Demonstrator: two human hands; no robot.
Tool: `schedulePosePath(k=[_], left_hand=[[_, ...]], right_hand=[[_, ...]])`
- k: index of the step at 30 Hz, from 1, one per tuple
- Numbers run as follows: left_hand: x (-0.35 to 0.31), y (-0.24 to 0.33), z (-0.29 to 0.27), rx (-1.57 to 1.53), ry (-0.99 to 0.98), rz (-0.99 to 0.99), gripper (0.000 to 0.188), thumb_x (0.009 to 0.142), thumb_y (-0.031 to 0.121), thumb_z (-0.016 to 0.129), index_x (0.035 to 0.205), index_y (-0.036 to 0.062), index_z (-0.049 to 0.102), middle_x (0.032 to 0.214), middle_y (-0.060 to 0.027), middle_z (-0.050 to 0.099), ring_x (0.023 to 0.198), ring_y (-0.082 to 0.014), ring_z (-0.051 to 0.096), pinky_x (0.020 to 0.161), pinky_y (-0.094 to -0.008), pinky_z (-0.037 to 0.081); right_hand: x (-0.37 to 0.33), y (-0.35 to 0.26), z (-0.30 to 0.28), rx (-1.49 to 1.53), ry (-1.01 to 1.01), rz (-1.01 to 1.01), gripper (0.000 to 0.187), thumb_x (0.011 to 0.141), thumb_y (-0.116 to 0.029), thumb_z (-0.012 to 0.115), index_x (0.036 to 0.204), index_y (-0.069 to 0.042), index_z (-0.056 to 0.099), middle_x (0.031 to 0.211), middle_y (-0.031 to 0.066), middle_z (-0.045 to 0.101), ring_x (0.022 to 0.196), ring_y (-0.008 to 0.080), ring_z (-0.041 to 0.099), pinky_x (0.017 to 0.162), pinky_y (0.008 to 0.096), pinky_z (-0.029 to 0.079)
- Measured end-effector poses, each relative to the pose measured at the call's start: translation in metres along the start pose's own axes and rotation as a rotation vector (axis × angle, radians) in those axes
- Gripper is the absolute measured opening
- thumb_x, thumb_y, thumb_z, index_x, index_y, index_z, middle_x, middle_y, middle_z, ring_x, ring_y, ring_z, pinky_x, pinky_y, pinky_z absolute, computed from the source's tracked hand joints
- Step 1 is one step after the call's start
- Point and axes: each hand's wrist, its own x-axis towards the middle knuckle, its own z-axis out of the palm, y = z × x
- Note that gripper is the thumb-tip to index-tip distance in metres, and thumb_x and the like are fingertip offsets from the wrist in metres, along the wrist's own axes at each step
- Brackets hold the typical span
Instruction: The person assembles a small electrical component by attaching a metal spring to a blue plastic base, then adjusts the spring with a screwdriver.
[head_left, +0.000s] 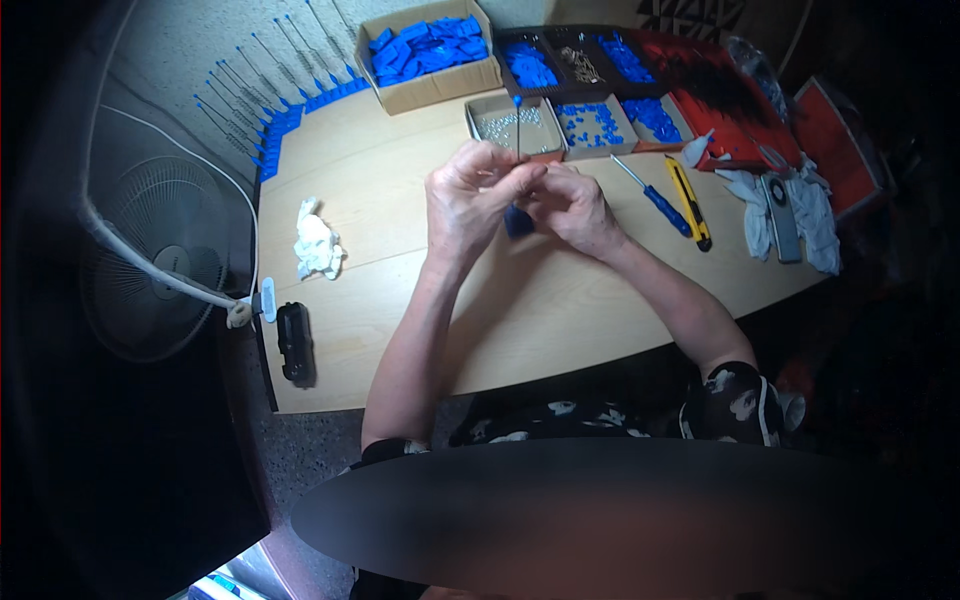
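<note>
Far left: standing blue-based rods (281, 132) line counter's (385, 190) back-left edge, crumpled white cloth (318, 243) nearer. Left hand (465, 200): fingers clamped on thin blue-tipped rod (518, 125), upright above both hands; blue block (518, 222) just below. Right hand (578, 208) alongside, fingers curled, can't tell their grip. Then screwdriver (660, 205), yellow cutter (688, 202).

Thin dark rod (518, 128), blue-tipped, upright in fingers (520, 181), blue block (517, 221) below

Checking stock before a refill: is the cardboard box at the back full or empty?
Full, or nearly: blue pieces heap up around rim level in the cardboard box.
</note>
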Motion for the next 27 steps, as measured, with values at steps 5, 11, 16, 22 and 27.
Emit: schedulePosePath(k=[5, 11, 16, 22, 27], left_hand=[[-0.004, 0.013, 0.004, 0.050, -0.015, 0.006, 0.009, 0.088, -0.001, 0.080, 0.092, -0.0024, 0.073, 0.098, -0.0079, 0.071, 0.086, -0.0118, 0.069, 0.075, -0.0271, 0.060], [0.004, 0.029, 0.006, 0.040, -0.018, 0.006, 0.010, 0.088, -0.001, 0.080, 0.093, -0.0028, 0.071, 0.099, -0.0080, 0.070, 0.087, -0.0136, 0.071, 0.075, -0.0269, 0.060], [0.004, 0.034, 0.008, 0.032, -0.008, 0.007, 0.011, 0.088, -0.001, 0.080, 0.092, -0.0031, 0.070, 0.101, -0.0075, 0.070, 0.087, -0.0132, 0.071, 0.075, -0.0270, 0.060], [0.001, 0.039, 0.001, 0.084, -0.019, 0.043, 0.010, 0.089, -0.001, 0.079, 0.092, -0.0013, 0.070, 0.099, -0.0064, 0.069, 0.088, -0.0124, 0.070, 0.075, -0.0269, 0.061], [0.001, 0.047, 0.001, 0.085, -0.026, 0.033, 0.009, 0.089, 0.001, 0.080, 0.092, -0.0003, 0.071, 0.096, -0.0052, 0.070, 0.086, -0.0116, 0.071, 0.074, -0.0268, 0.061]], right_hand=[[-0.002, -0.010, -0.007, 0.012, -0.006, -0.033, 0.015, 0.086, -0.005, 0.076, 0.100, -0.006, 0.071, 0.094, 0.0053, 0.074, 0.093, 0.0226, 0.071, 0.092, 0.0382, 0.050], [0.010, -0.024, -0.019, -0.003, -0.017, -0.019, 0.014, 0.087, -0.006, 0.076, 0.100, -0.006, 0.071, 0.092, 0.0055, 0.073, 0.089, 0.0243, 0.068, 0.088, 0.0390, 0.050], [0.011, -0.030, -0.022, 0.037, -0.024, 0.009, 0.015, 0.087, -0.006, 0.075, 0.101, -0.006, 0.071, 0.093, 0.0059, 0.073, 0.090, 0.0245, 0.068, 0.088, 0.0394, 0.050], [0.013, -0.036, -0.019, 0.052, -0.028, -0.009, 0.018, 0.086, -0.004, 0.075, 0.104, -0.006, 0.072, 0.096, 0.0062, 0.073, 0.090, 0.0251, 0.067, 0.088, 0.0389, 0.050], [0.014, -0.040, -0.021, 0.043, -0.040, -0.035, 0.023, 0.084, -0.002, 0.075, 0.106, -0.007, 0.072, 0.098, 0.0071, 0.073, 0.090, 0.0257, 0.066, 0.088, 0.0390, 0.050]])
